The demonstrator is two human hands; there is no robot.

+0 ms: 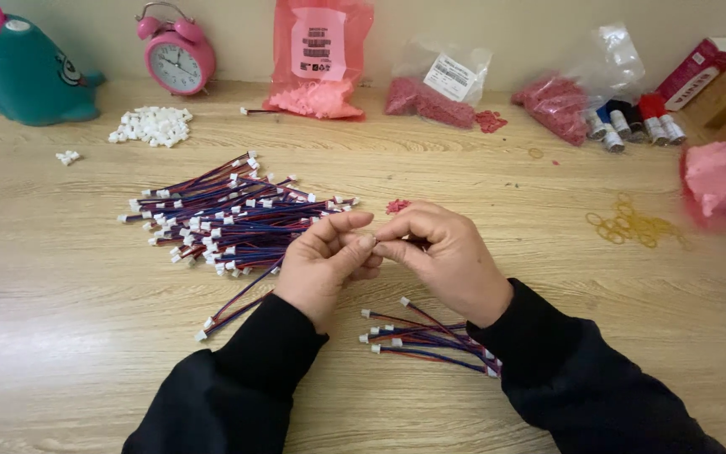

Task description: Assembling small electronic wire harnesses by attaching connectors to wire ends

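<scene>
Nearest the camera, two black sleeves come in over the wooden table (pixel 60 336). Between the forearms, just under the right wrist, lies a small bundle of red-and-blue wires (pixel 430 336) with white plugs on their ends. Two loose wires (pixel 233 313) of the same kind lie just left of the left wrist.

Above these the left hand (pixel 323 262) and right hand (pixel 440 252) meet over the middle of the table, fingertips touching. The fingers (pixel 355 225) of both hands are pressed together in a pinch on something very small at the meeting point; it is too small to tell what it is.

Just behind and left of the hands spreads a large heap of wires (pixel 228 214), its near edge running under the left hand. A little red clump (pixel 397 205) sits just beyond the knuckles. To the right, well apart, lie yellow rubber bands (pixel 632 225).

Farther back on the left are a pile of white connectors (pixel 151 124) and a few strays (pixel 67 156). Along the wall stand a teal toy-shaped container (pixel 23 71), a pink alarm clock (pixel 178 52), a pink bag (pixel 321 59), two clear bags of red parts (pixel 434 88), spools of thread (pixel 632 122) and a pink box (pixel 699 71).
</scene>
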